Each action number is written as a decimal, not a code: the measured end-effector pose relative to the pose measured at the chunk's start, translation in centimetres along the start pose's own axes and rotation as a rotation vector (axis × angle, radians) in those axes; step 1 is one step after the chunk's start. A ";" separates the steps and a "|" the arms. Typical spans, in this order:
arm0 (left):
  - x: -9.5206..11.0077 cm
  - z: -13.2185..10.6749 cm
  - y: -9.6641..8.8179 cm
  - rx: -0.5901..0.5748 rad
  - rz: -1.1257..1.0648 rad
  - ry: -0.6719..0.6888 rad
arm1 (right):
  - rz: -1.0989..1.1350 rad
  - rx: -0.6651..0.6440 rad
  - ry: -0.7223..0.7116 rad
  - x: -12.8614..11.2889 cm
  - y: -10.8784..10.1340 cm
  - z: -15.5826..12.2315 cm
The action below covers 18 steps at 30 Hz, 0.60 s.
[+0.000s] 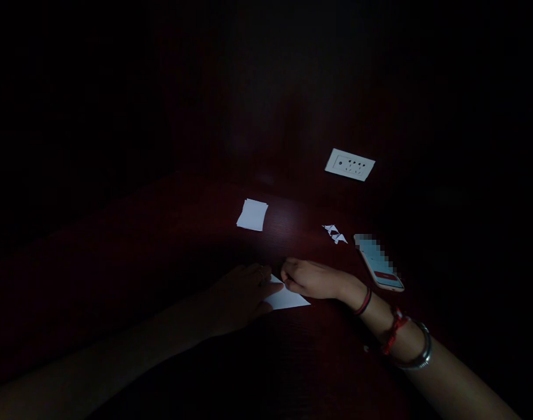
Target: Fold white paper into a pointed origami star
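A folded white sheet of paper [287,299] lies on the dark red tabletop, its visible part a triangle pointing right. My left hand [242,294] covers its left side, holding it down between a stretched index finger and the thumb; a ring shows on one finger. Along the paper's upper edge my right hand [312,279] is closed, with curled fingertips pressed together at the fold. What exactly lies under those fingertips is hidden. Beyond the hands sits a small stack of white paper squares [252,215]. Small folded paper pieces [335,234] rest to the right of the stack.
A phone [380,263] with a lit, partly blurred screen lies right of my right hand. On the dark upright panel behind the tabletop [196,227] is a white power socket [349,164]. Darkness hides most of the surroundings.
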<state>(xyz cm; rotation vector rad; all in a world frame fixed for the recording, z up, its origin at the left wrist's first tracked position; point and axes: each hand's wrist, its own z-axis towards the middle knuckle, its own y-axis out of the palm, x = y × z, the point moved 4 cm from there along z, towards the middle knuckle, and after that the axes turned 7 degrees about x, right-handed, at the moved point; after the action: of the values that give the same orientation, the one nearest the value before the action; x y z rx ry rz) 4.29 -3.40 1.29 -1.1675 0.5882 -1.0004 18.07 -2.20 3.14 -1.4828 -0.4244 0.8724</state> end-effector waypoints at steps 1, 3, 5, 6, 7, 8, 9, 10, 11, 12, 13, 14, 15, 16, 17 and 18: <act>0.0 0.0 0.0 -0.001 -0.001 0.001 | -0.016 -0.003 0.000 -0.1 0.1 0.0; 0.0 0.1 0.0 -0.012 0.002 -0.002 | -0.054 -0.004 0.021 0.0 0.1 0.0; 0.0 0.2 -0.1 -0.022 0.011 -0.008 | -0.105 0.008 0.066 0.4 0.0 -0.2; 0.0 0.2 -0.1 -0.024 0.015 -0.014 | -0.130 0.021 0.087 0.7 -0.1 -0.3; 0.0 0.3 -0.2 -0.024 0.017 -0.017 | -0.148 0.033 0.101 1.0 -0.2 -0.5; 0.1 0.3 -0.3 -0.022 0.017 -0.017 | -0.151 0.047 0.107 1.3 -0.4 -0.7; 0.1 0.3 -0.3 -0.020 0.014 -0.015 | -0.139 0.072 0.117 1.6 -0.5 -0.9; 0.2 0.3 -0.3 -0.016 0.010 -0.014 | -0.115 0.095 0.125 1.8 -0.6 -1.1; 0.2 0.2 -0.3 -0.010 0.005 -0.015 | -0.088 0.123 0.134 2.0 -0.8 -1.4; 0.2 0.2 -0.3 -0.004 0.000 -0.015 | -0.060 0.152 0.144 2.2 -0.9 -1.7; 0.1 0.2 -0.3 0.006 -0.002 -0.013 | -0.036 0.178 0.155 2.2 -1.0 -2.0; 0.1 0.2 -0.3 0.019 -0.001 -0.007 | -0.015 0.200 0.163 2.2 -1.2 -2.3; 0.0 0.2 -0.2 0.032 0.004 0.001 | 0.004 0.215 0.169 2.1 -1.3 -2.7; -0.1 0.2 -0.3 0.046 0.014 0.010 | 0.026 0.226 0.175 2.0 -1.4 -3.1; -0.2 0.3 -0.3 0.055 0.027 0.019 | 0.055 0.235 0.182 1.8 -1.5 -3.5; -0.3 0.4 -0.3 0.058 0.042 0.027 | 0.089 0.244 0.191 1.6 -1.7 -3.8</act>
<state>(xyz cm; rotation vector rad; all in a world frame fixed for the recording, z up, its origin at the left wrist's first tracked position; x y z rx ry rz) 4.40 -2.97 1.67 -1.0878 0.5987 -0.9923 22.28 -3.44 3.99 -1.3511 -0.1063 0.8125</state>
